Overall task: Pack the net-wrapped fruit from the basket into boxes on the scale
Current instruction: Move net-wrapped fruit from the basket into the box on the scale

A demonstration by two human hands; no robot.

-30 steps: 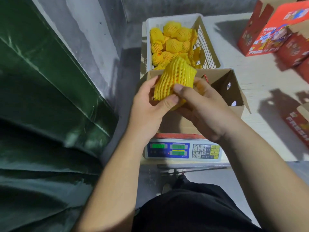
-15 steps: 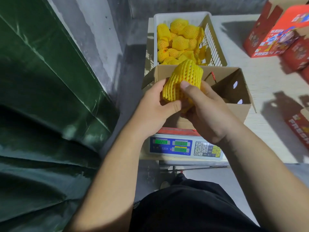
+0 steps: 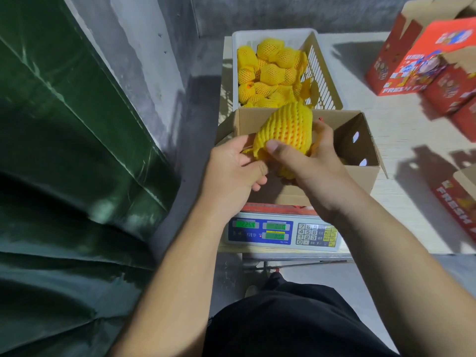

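Fruit's dropped lower since a second ago — the yellow foam-net-wrapped fruit (image 3: pixel 286 131) now sits over the open brown cardboard box (image 3: pixel 360 150) on the scale (image 3: pixel 283 231). Right hand (image 3: pixel 316 166) cups it, left hand (image 3: pixel 231 168) pinches the net's loose end — nearly packed.

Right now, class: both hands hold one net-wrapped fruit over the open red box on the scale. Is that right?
Not quite. The head view shows the open box is plain brown cardboard, not red. Left hand and right hand do hold one net-wrapped fruit over it, on the scale.
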